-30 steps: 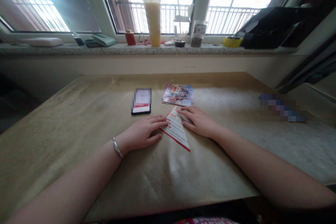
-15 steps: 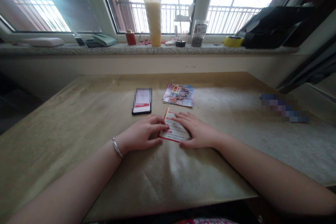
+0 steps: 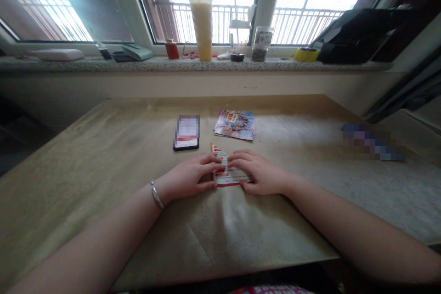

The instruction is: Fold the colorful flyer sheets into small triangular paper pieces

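Note:
A printed sheet of paper point(image 3: 228, 180), folded into a triangle with red and orange edges, lies on the table in front of me. My left hand point(image 3: 192, 173) rests on its left side, fingers stretched out and the thumb by the lower left corner. From the right, my right hand point(image 3: 260, 172) lies over the slanted edge with its fingers extended and slightly apart. Both hands press lightly on the paper without gripping it. Part of the sheet is hidden under my fingers.
A phone point(image 3: 186, 133) and a colourful printed leaflet point(image 3: 234, 125) lie just beyond my hands. At the far right is a blurred flat item point(image 3: 374, 141). A tall cup of yellow drink point(image 3: 201, 30), a red jar point(image 3: 172, 49) and a yellow object point(image 3: 306, 54) stand on the windowsill point(image 3: 138, 65).
The folded paper has turned slightly, so its lower edge now lies nearly level and its tip points further left. Both hands have shifted a little to the right with fingers still on it.

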